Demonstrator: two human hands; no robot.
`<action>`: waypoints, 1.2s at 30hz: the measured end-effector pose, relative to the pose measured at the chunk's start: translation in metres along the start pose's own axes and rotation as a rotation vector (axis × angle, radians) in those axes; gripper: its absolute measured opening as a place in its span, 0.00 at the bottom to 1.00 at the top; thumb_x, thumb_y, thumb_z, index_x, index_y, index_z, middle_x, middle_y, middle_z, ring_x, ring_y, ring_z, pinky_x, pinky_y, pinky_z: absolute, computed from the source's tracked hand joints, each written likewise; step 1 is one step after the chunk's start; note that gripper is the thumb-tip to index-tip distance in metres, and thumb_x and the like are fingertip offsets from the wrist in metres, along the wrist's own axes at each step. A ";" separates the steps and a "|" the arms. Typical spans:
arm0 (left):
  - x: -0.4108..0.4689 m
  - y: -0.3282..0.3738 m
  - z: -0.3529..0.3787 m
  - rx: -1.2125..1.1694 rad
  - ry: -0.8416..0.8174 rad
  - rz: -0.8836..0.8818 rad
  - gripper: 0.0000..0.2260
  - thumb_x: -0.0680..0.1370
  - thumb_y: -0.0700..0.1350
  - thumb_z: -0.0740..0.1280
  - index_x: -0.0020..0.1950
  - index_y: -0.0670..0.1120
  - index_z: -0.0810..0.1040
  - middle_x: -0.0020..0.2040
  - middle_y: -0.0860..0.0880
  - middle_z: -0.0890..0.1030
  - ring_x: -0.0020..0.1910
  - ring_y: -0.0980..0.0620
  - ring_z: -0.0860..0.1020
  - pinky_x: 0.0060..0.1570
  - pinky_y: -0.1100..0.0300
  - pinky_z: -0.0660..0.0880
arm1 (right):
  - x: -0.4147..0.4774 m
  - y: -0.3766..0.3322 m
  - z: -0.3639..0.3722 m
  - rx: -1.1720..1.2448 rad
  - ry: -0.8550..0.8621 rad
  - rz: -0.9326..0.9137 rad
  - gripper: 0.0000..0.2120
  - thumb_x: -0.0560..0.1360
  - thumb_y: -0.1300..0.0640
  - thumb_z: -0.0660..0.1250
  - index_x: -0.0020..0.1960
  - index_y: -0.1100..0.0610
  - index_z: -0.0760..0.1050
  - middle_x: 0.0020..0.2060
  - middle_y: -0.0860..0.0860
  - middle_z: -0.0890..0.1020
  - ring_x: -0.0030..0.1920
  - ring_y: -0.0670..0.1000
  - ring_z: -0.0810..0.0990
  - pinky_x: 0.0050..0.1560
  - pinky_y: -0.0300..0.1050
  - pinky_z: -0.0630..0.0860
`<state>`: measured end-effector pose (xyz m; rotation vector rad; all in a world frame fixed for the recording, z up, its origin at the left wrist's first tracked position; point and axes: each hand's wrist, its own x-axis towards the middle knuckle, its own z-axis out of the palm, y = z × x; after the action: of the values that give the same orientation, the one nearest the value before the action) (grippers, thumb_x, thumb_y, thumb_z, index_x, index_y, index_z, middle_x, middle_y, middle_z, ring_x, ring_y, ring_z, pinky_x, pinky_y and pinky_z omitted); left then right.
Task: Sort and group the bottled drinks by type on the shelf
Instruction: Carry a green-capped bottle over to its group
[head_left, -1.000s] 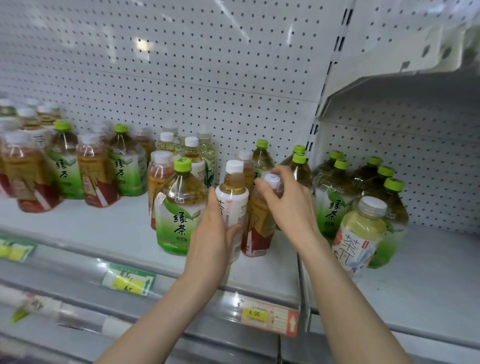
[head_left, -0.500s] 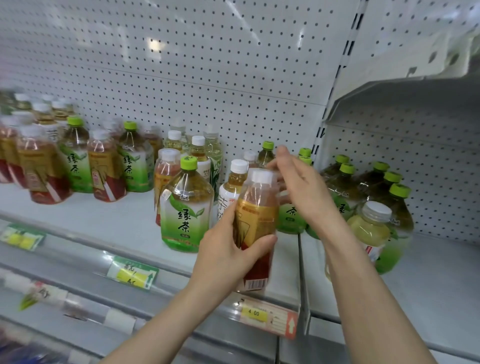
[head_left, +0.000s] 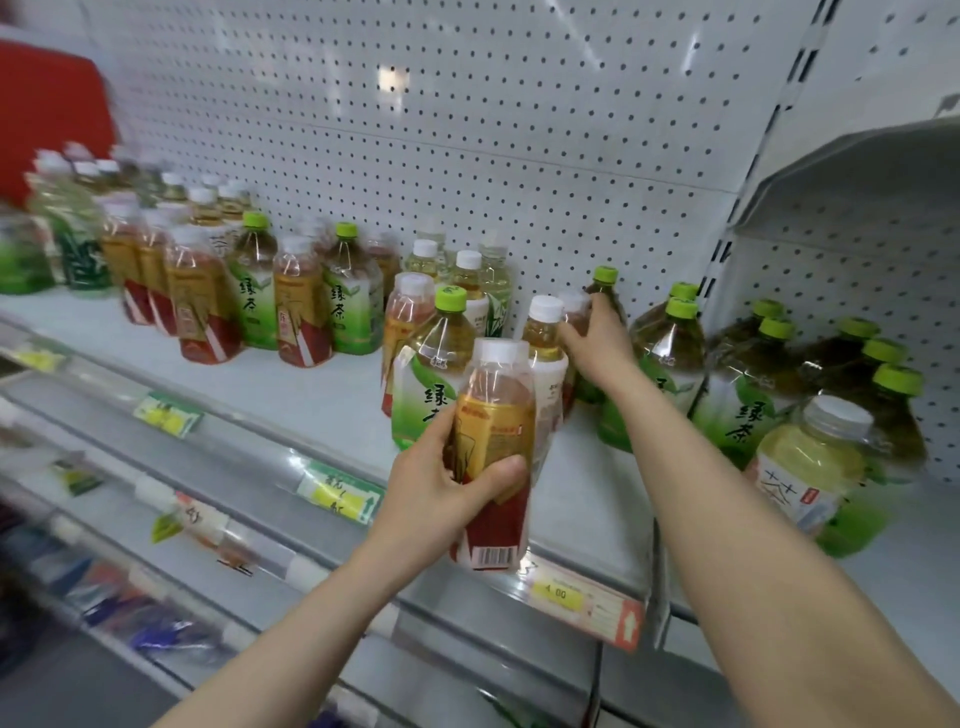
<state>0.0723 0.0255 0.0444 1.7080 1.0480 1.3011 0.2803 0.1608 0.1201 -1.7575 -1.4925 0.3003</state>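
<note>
My left hand (head_left: 441, 486) grips a white-capped tea bottle with a gold and red label (head_left: 493, 441), lifted in front of the shelf edge. My right hand (head_left: 597, 343) reaches further back and curls around the neck of another white-capped amber bottle (head_left: 574, 306) standing among the group. Beside it stand a white-labelled tea bottle (head_left: 545, 332) and a green-capped green tea bottle (head_left: 441, 358). More red-labelled bottles (head_left: 200, 306) and green tea bottles (head_left: 353, 306) stand mixed to the left.
Large green-capped green tea bottles (head_left: 737, 395) crowd the right section, with a pale yellow white-capped bottle (head_left: 810, 462) in front. A pegboard back wall (head_left: 519, 130) rises behind. The shelf edge carries price tags (head_left: 561, 592). Lower shelves lie below left.
My left hand has kept the red-labelled bottle lifted off the shelf. My right hand let go of its cap and reached back onto another white-capped bottle. The view has swung left.
</note>
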 end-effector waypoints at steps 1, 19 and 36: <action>-0.001 -0.001 -0.001 -0.023 0.005 -0.010 0.28 0.65 0.65 0.71 0.63 0.59 0.74 0.52 0.63 0.82 0.52 0.65 0.80 0.50 0.67 0.77 | -0.009 0.002 -0.003 -0.011 0.015 -0.008 0.23 0.78 0.50 0.67 0.70 0.58 0.67 0.66 0.54 0.75 0.66 0.56 0.75 0.62 0.51 0.72; -0.023 -0.006 -0.006 -0.331 -0.035 -0.143 0.22 0.69 0.50 0.72 0.62 0.46 0.76 0.50 0.54 0.85 0.49 0.57 0.83 0.45 0.66 0.78 | -0.149 0.026 -0.047 0.189 0.190 -0.048 0.24 0.72 0.41 0.71 0.63 0.44 0.64 0.55 0.44 0.78 0.53 0.48 0.79 0.57 0.57 0.79; -0.026 -0.066 -0.234 -0.343 0.049 -0.151 0.24 0.66 0.52 0.78 0.59 0.49 0.77 0.50 0.52 0.85 0.49 0.54 0.83 0.43 0.66 0.78 | -0.181 -0.136 0.104 0.397 0.249 -0.162 0.21 0.71 0.44 0.72 0.59 0.49 0.68 0.49 0.43 0.82 0.46 0.39 0.82 0.46 0.44 0.80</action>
<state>-0.1704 0.0453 0.0258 1.3228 0.9020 1.3421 0.0664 0.0374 0.0909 -1.3011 -1.2833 0.2624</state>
